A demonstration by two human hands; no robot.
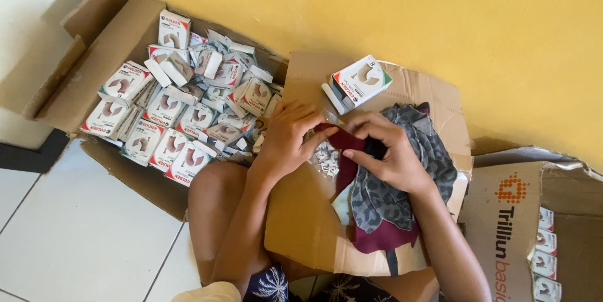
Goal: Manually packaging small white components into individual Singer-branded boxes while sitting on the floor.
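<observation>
Hands meet over a cardboard sheet [301,214]: left hand [286,138] and right hand [386,151] pinch a clear bag of small white clips [325,159] beside heaped cloth [402,176].

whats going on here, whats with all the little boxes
A person sits on the floor against a yellow wall, with a flattened piece of cardboard across their lap. The left hand and right hand meet over a clear bag of small white clips, pinching it at the top. A pile of cloth lies under the right hand. One small box sits open just beyond the hands, and a big carton to the left is full of similar small boxes.
</observation>
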